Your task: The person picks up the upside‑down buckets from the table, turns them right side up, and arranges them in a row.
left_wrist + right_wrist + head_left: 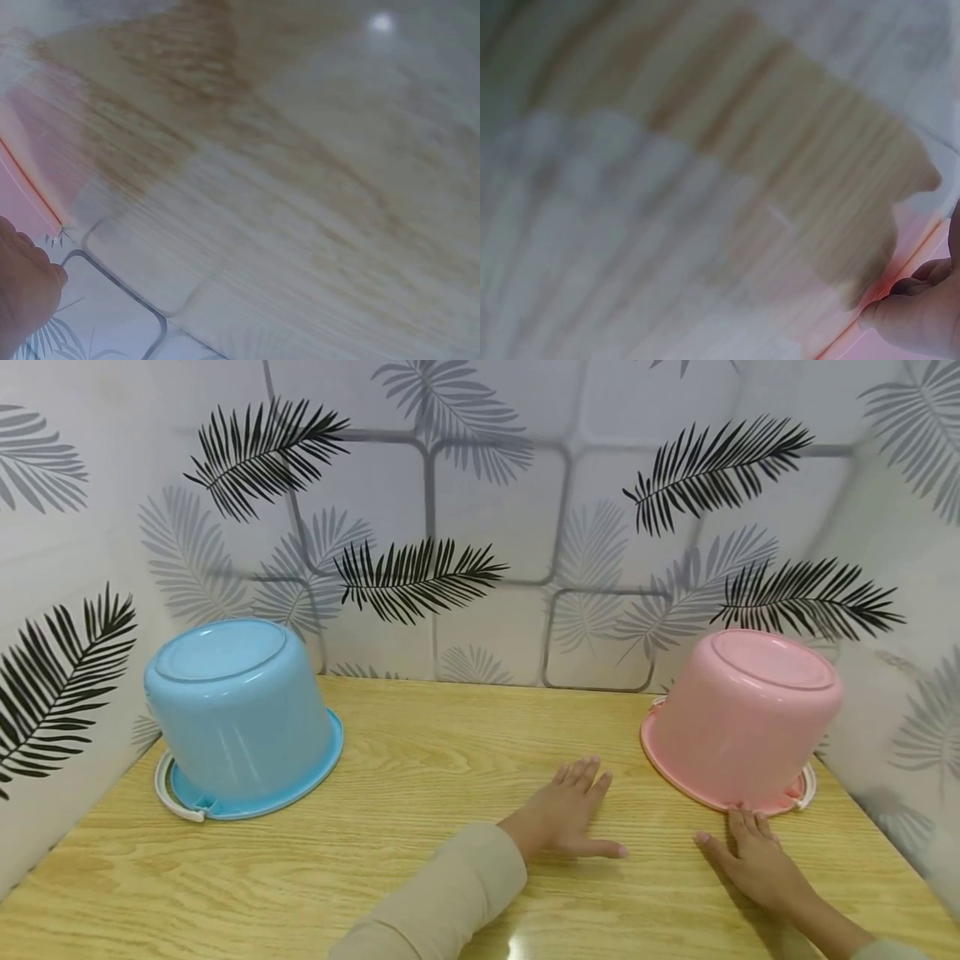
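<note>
At the right of the head view, an upside-down pink bucket (738, 727) stands on the wooden table, its pale handle lying by the rim. The right hand (761, 864) touches the near rim with its fingertips, the thumb held out to the side; the right wrist view also shows these fingers (915, 319) at the pink rim. Left of the bucket and apart from it, the left hand (566, 810) is over the table with straight, spread fingers, holding nothing. Only part of that hand (26, 289) appears in the left wrist view.
A blue bucket (240, 727), also upside down with a white handle, stands at the table's left. Behind the wooden table (450, 752) and along both sides rise walls (495, 635) with a leaf pattern.
</note>
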`<state>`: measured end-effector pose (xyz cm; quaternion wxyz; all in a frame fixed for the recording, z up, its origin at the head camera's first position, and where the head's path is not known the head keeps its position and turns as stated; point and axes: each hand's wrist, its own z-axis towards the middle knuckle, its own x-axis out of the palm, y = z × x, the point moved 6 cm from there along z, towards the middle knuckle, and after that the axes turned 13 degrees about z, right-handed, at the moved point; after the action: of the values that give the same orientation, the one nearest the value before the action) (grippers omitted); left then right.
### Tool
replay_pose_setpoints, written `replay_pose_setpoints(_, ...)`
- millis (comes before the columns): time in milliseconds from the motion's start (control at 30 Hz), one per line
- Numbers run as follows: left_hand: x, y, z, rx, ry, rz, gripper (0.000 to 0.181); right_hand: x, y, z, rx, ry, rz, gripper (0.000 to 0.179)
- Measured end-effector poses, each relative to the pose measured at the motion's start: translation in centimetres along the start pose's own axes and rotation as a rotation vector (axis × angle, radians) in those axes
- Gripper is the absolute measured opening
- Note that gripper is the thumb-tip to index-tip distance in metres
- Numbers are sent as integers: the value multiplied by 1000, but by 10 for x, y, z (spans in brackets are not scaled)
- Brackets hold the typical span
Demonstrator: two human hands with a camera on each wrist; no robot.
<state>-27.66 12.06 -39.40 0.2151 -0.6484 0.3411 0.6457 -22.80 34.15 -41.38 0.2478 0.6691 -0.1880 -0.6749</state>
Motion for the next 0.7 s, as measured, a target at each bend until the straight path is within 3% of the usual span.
replay_pose_setpoints(700,0,-5,3,-3,30,-2,96,1,4,-6,-31,-13,1,76)
